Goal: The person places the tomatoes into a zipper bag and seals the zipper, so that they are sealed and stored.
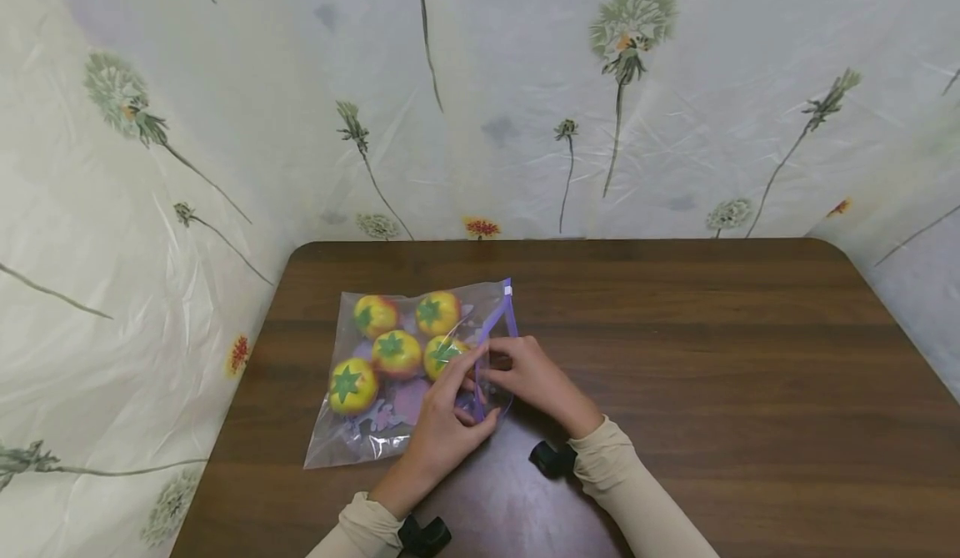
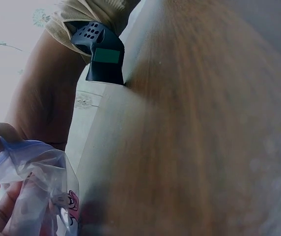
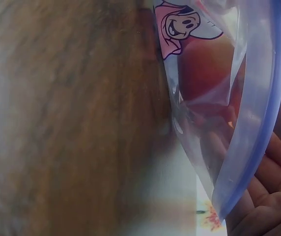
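Observation:
A clear zip bag [image 1: 390, 449] with a purple zip strip lies left of centre on the table. Several yellow-and-red fruits with green star-shaped leaf tops, like tomatoes or persimmons [image 1: 397, 353], are inside it. At the bag's right-hand mouth, my left hand [image 1: 442, 429] holds the purple edge, thumb nearer me and index finger farther off. My right hand [image 1: 536, 379] pinches the same edge from the right. In the left wrist view, right-hand fingers [image 2: 5, 206] show behind the plastic. The right wrist view has the purple strip [image 3: 261, 142] close up, left-hand fingers [image 3: 270, 182] beside it.
A white slider [image 1: 507, 291] sits at the strip's far end. The brown wooden table [image 1: 712, 358] extends to the right, its far edge against a flower-printed sheet [image 1: 510, 82]. Black wrist devices [image 1: 552, 460] are worn under both forearms.

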Demonstrator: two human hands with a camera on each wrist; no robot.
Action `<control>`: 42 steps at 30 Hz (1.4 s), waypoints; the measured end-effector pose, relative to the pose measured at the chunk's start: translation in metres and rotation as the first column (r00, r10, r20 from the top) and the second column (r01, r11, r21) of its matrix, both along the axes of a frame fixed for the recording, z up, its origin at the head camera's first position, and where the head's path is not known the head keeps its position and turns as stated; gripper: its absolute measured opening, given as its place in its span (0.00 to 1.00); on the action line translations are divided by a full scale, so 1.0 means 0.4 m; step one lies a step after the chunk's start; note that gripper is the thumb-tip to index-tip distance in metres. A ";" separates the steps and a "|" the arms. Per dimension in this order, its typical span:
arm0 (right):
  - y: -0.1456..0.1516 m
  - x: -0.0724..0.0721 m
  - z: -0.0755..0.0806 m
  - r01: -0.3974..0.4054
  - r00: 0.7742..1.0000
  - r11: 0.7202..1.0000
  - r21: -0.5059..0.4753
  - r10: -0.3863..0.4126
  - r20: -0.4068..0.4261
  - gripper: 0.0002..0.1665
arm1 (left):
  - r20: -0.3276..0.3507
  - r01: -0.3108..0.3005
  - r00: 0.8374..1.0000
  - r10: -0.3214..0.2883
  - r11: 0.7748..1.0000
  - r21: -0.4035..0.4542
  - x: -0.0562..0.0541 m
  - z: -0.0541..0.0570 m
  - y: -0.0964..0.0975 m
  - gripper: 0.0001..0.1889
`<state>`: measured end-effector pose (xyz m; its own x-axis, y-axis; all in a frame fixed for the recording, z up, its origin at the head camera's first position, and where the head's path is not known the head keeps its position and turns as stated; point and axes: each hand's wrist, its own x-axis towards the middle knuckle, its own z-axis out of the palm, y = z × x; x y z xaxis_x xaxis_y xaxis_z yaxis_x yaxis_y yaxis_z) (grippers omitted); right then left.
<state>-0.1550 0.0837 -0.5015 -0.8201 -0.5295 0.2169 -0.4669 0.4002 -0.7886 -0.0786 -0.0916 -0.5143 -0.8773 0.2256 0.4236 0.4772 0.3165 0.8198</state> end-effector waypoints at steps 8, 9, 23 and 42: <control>-0.010 -0.001 -0.004 -0.012 1.000 1.000 0.009 0.012 0.003 0.14 | -0.009 -0.002 1.000 0.003 1.000 0.013 0.003 -0.003 -0.003 0.47; -0.011 -0.001 -0.005 -0.015 1.000 1.000 0.006 0.015 0.008 0.14 | -0.003 -0.004 1.000 0.004 1.000 0.016 0.003 -0.002 -0.004 0.47; 0.037 0.028 -0.004 -0.009 0.999 0.997 -0.075 0.013 0.047 0.21 | 0.028 0.005 1.000 -0.006 1.000 0.030 0.003 -0.001 -0.001 0.44; 0.129 0.153 -0.010 0.201 0.948 0.977 -0.077 -0.173 0.268 0.20 | 0.035 0.002 0.999 -0.004 0.998 0.067 0.001 0.009 0.007 0.38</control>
